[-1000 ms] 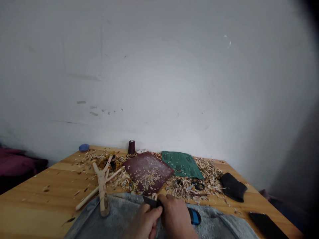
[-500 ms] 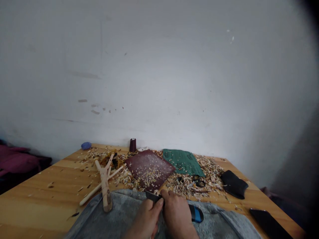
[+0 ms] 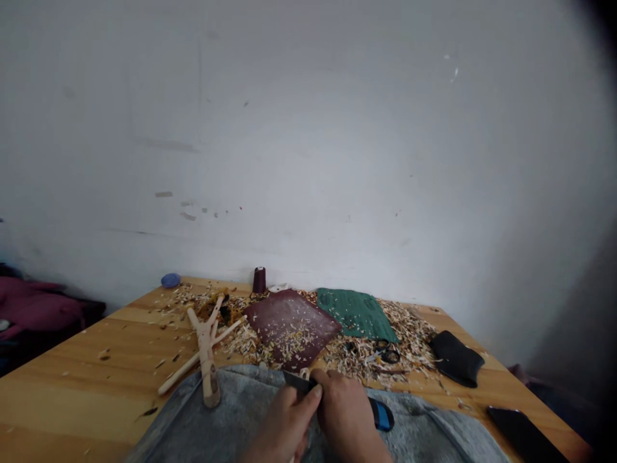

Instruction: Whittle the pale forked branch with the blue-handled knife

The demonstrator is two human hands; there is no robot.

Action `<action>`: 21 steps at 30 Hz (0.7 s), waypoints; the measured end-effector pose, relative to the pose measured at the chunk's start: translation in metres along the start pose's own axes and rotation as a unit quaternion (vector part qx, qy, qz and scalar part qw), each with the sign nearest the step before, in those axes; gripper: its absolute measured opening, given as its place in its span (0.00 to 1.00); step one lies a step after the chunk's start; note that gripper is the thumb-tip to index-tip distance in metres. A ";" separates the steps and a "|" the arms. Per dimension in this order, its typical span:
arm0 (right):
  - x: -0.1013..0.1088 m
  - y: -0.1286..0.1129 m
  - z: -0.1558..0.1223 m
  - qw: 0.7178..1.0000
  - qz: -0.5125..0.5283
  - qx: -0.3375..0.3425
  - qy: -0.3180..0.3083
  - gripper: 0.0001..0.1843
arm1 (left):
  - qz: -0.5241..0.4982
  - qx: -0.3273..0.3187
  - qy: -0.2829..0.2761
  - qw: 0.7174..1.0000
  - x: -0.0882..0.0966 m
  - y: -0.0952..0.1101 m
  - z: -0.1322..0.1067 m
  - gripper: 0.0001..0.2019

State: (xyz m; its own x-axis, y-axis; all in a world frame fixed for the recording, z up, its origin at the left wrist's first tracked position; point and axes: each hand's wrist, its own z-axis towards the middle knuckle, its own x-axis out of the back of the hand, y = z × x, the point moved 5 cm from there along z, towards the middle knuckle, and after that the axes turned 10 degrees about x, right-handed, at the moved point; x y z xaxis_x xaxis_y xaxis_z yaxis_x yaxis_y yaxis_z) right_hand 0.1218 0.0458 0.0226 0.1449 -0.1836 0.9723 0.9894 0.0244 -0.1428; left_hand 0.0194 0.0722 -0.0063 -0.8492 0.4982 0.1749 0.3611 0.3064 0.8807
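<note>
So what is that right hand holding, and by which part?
A dark-bladed knife, held by its black-and-blue handle in the right hand.

Since the earliest view, the head-worn camera has drifted: the whole scene sits further right in the frame, and the far edge of the wooden table [image 3: 81,366] rides slightly higher. The right hand [image 3: 347,415] and left hand [image 3: 283,427] have shifted right, and the blade of the knife [image 3: 299,382] now sits further right and a little higher. More of the pale wood piece [image 3: 314,366] shows just above the right hand than before. The maroon cloth [image 3: 38,308] at far left has also come further into frame, an apparent shift from the camera drift.
</note>
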 end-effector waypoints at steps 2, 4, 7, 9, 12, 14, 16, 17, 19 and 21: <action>0.000 0.000 -0.001 1.000 0.006 0.005 -0.003 0.15 | -0.004 0.004 -0.005 1.000 0.000 0.001 -0.001 0.13; 0.001 0.000 -0.001 1.000 0.010 0.008 -0.005 0.13 | -0.005 0.006 -0.006 1.000 0.000 0.002 -0.002 0.12; 0.003 -0.001 -0.001 1.000 0.012 0.008 -0.004 0.12 | 0.000 0.000 -0.012 1.000 -0.001 0.002 -0.001 0.12; 0.003 -0.001 -0.001 1.000 0.009 0.004 -0.007 0.13 | 0.004 -0.009 -0.020 1.000 -0.001 -0.002 0.001 0.13; 0.002 0.000 -0.001 1.000 0.001 -0.008 -0.009 0.15 | 0.022 -0.018 -0.010 1.000 0.000 -0.007 0.004 0.15; 0.001 0.000 0.000 1.000 -0.008 -0.018 -0.007 0.15 | 0.036 -0.015 0.004 0.999 0.001 -0.007 0.004 0.16; 0.001 0.000 0.000 0.999 -0.020 -0.028 -0.010 0.15 | 0.033 -0.013 0.010 0.999 0.002 -0.003 0.000 0.15; 0.000 -0.001 0.000 0.999 -0.027 -0.031 -0.014 0.15 | 0.025 -0.013 0.013 1.000 0.003 -0.001 -0.002 0.15; 0.000 -0.002 0.000 0.998 -0.039 -0.038 -0.019 0.16 | 0.014 -0.007 0.014 1.000 0.003 0.004 -0.006 0.15; 0.001 -0.003 -0.001 0.998 -0.047 -0.043 -0.023 0.17 | 0.016 0.005 0.017 1.000 0.002 0.007 -0.009 0.17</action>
State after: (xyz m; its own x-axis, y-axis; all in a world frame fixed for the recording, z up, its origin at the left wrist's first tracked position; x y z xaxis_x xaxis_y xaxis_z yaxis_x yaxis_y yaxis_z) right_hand 0.1187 0.0449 0.0235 0.0529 -0.1360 0.9893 0.9952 -0.0747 -0.0635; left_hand 0.0166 0.0683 0.0047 -0.8493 0.4809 0.2179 0.3921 0.2981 0.8703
